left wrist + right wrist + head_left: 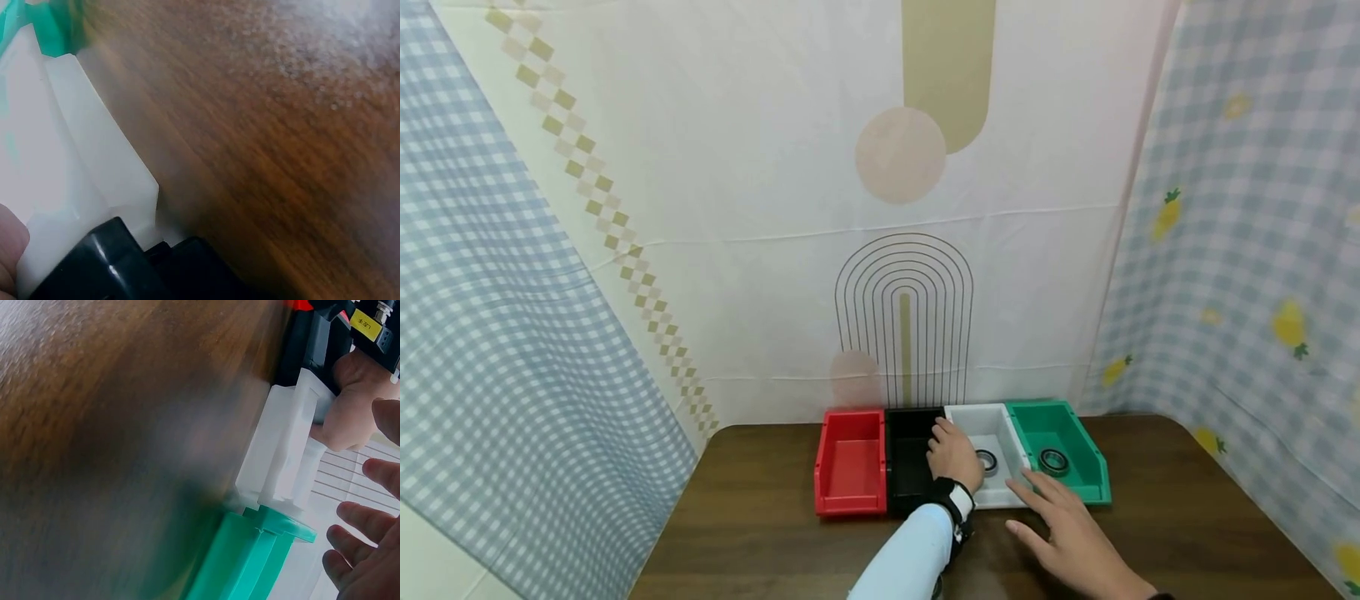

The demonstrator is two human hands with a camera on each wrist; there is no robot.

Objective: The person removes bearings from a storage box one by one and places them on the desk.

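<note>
My left hand (955,457) reaches over the wall between the black bin (912,454) and the white bin (996,427), its back toward the head camera. Its fingertips point down at that wall; whatever may lie under the palm is hidden, so I cannot tell if it holds something. A ring-shaped bearing (987,462) lies in the white bin, partly behind the hand. Another bearing (1054,462) lies in the green bin (1093,467). My right hand (1071,533) hovers with spread fingers at the front of the white and green bins, holding nothing.
A red bin (850,467) stands at the left end of the row. All the bins sit side by side on a brown wooden table (760,508). Behind them hangs a patterned cloth (760,208), with checked cloths at both sides.
</note>
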